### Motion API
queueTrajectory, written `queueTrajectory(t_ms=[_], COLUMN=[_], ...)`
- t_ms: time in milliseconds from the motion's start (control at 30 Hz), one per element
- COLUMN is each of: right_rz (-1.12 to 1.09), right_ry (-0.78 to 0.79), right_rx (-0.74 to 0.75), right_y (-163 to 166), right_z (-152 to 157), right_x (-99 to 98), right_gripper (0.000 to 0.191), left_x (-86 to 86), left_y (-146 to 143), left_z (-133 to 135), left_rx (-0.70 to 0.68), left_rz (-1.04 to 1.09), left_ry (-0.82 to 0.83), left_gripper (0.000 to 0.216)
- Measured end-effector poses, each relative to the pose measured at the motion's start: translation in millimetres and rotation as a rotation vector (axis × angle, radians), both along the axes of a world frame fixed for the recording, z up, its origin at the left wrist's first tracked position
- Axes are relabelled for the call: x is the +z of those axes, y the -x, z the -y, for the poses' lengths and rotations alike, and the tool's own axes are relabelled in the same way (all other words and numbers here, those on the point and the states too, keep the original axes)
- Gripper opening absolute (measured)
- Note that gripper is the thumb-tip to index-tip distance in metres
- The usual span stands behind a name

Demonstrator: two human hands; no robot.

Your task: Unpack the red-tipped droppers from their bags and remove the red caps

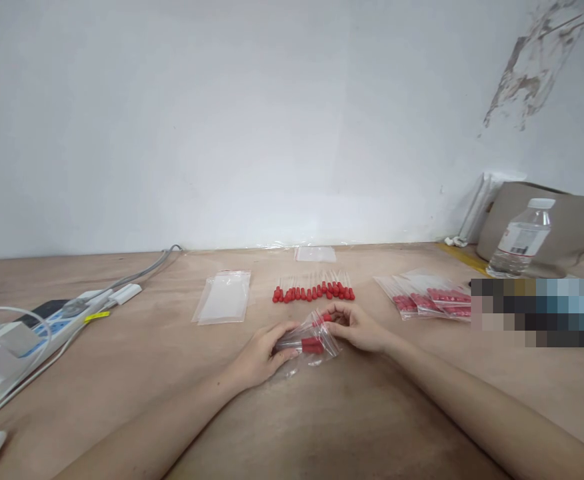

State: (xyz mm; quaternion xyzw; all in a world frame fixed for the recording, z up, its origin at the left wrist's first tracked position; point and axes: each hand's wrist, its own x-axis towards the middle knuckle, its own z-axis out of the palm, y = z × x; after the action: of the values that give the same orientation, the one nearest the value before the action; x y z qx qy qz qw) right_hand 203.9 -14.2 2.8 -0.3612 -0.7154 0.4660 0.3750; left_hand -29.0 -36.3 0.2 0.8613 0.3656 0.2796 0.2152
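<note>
My left hand [267, 352] is closed around a clear zip bag [292, 370], thumb in front and fingers behind. Inside the bag lie droppers [312, 345] with red rubber bulbs and clear stems; how many is hard to make out. At the bag's right-hand mouth, my right hand [355, 327] pinches another dropper [325, 318] by its red bulb; the bag's film partly covers its stem. Just beyond both hands, a row of several red-bulbed droppers [315, 291] lies on the wooden table [372, 413], stems pointing toward the wall.
Flat clear bags [222, 298] are stacked left of the row, with more bags [315, 254] by the wall. Bags with red bulbs [429, 297] overlap at right. A power strip [57, 333] with cables stands left; a water bottle [522, 240] and grey-brown bag [582, 223] stand right.
</note>
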Motion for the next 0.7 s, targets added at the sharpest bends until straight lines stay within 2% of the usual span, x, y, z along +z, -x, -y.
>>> queueTrajectory(t_ms=[100,233,400,467,533,600,700], right_rz=[-0.108,-0.244,-0.401,-0.471,-0.485,-0.441,-0.273], right_ry=[0.128,0.212,0.263,0.235,0.188,0.125,-0.038], right_rx=[-0.03,-0.109,-0.327,-0.376,-0.364,-0.336,-0.356], right_y=[-0.4,-12.0,-48.8,-56.9,-53.4,-37.6,0.3], right_z=[1.5,-5.0,-27.4,-35.1,-41.4,-47.7,-59.5], right_x=[3.0,6.3,19.5,27.9,35.8,41.3,41.9], right_gripper=[0.033,0.026,0.023,0.022,0.021,0.022,0.022], left_x=[-0.3,-1.4,0.8,3.3,5.5,6.0,2.2], left_y=[0.5,1.6,3.4,4.6,6.0,6.3,3.5], left_z=[-0.6,0.5,-1.4,-11.5,-29.0,-50.5,-78.6], left_rx=[0.003,0.019,0.033,0.063,0.169,0.291,0.346], left_rz=[-0.008,-0.021,0.053,0.159,0.256,0.281,0.202], left_ry=[0.008,0.01,0.077,0.11,0.102,0.065,-0.008], left_gripper=[0.037,0.038,0.045,0.037,0.03,0.027,0.031])
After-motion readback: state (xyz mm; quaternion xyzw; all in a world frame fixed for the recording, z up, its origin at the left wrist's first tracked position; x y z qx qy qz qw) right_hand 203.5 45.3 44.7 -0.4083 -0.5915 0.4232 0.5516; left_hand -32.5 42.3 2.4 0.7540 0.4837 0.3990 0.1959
